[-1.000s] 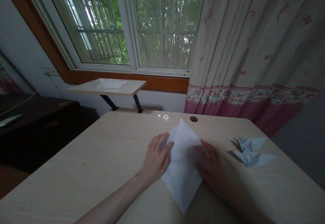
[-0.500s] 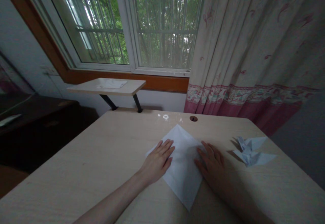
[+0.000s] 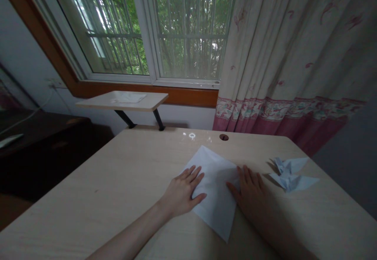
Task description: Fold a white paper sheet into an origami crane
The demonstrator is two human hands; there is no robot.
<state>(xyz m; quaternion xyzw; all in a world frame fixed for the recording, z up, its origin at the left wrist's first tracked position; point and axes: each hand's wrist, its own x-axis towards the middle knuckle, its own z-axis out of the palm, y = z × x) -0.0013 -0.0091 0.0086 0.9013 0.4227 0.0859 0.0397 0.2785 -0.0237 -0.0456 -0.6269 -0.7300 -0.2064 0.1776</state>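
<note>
A white sheet of paper point(image 3: 216, 189) lies on the desk with one corner pointing away from me and another towards me. My left hand point(image 3: 185, 191) rests flat over its left corner, fingers stretched out and thumb apart. At the right corner is my right hand point(image 3: 250, 189), its fingers extended and its thumb on the paper's edge. Neither hand grips anything. Both side corners of the sheet are partly hidden under the hands.
Two folded paper birds point(image 3: 290, 175) sit to the right of my right hand. A raised shelf point(image 3: 154, 102) at the back left holds white paper point(image 3: 131, 97). Near the desk's point(image 3: 88, 189) back edge is a round cable hole point(image 3: 224, 137). A curtain point(image 3: 277, 110) hangs behind.
The paper has turned slightly, its near corner shifting right and its far corner a little left. My left thumb has spread outward. My right hand has moved slightly right.
</note>
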